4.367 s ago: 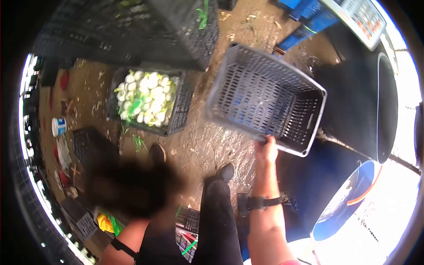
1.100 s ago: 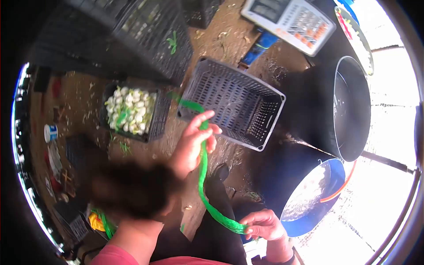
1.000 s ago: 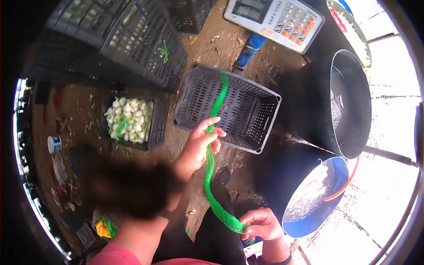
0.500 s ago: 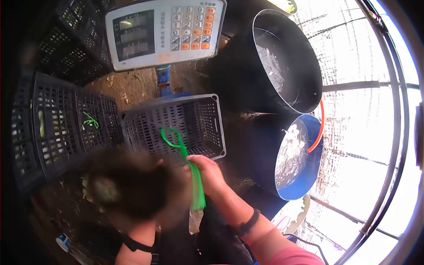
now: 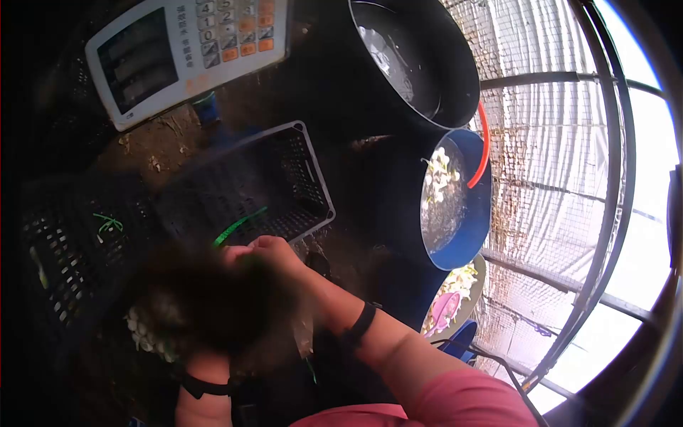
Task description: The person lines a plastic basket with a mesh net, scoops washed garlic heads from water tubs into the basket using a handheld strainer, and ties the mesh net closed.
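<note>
My right hand [image 5: 265, 255] is closed at the near side of a grey plastic crate [image 5: 316, 171], with its fingers pinched together. From them a green plastic strip [image 5: 235, 228] sticks out over the crate. A dark, blurred patch covers the middle left and hides my left hand; only the wrist with a dark band [image 5: 206, 386] shows below it. Whitish vegetables [image 5: 151, 333] peek out at the left edge of that blur, near the left wrist. Whether the left hand holds them cannot be made out.
An electronic scale [image 5: 186, 57] stands beyond the crate. Another dark crate [image 5: 75, 249] with a green tie [image 5: 110, 224] on it is at left. To the right are a black tub [image 5: 455, 67] and a blue tub [image 5: 462, 245], both with water, and a red hose [image 5: 486, 146].
The view has turned, shifting the scale, crates and tubs left and upward. The green strip's loop and hanging tail no longer show; a shorter piece now points from my right fingers toward upper right.
</note>
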A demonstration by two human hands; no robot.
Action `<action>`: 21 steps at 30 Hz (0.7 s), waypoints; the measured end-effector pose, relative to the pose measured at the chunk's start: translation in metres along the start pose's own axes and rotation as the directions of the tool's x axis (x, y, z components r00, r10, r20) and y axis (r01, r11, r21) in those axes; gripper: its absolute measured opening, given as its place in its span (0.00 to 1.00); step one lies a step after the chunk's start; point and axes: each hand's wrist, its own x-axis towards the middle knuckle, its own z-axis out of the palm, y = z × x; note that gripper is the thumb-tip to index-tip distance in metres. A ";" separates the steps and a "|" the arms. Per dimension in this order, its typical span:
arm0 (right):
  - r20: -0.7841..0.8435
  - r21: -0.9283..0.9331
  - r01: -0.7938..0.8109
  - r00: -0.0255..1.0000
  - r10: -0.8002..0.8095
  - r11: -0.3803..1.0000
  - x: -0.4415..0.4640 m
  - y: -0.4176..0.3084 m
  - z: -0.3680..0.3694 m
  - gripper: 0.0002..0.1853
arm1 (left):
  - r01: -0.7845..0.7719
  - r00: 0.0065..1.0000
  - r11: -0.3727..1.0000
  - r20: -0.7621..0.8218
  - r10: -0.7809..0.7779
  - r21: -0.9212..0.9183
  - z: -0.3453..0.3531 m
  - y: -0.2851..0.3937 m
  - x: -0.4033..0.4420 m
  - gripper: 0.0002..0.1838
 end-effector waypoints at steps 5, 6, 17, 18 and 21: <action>-0.018 0.293 0.085 0.996 -0.084 0.952 0.005 0.014 -0.015 0.05 | 0.035 0.988 0.984 -0.153 -0.008 0.174 0.001 -0.018 0.005 0.03; 0.031 0.330 0.137 0.987 -0.156 0.934 0.000 0.012 -0.020 0.07 | 0.046 0.981 0.957 -0.191 0.010 0.287 -0.005 -0.027 0.006 0.04; -0.276 0.290 0.394 0.907 -0.318 0.872 0.020 0.027 -0.064 0.07 | 0.373 0.916 0.866 -0.016 -0.401 -0.333 -0.041 -0.008 0.033 0.06; -0.277 0.355 0.410 0.904 -0.325 0.840 0.015 0.023 -0.071 0.07 | 0.354 0.903 0.775 -0.025 -0.429 -0.523 -0.051 -0.011 0.035 0.05; -0.171 0.490 0.445 0.892 -0.418 0.750 0.004 0.011 -0.069 0.06 | 0.402 0.813 0.716 -0.136 -0.566 -0.571 -0.059 -0.041 0.044 0.07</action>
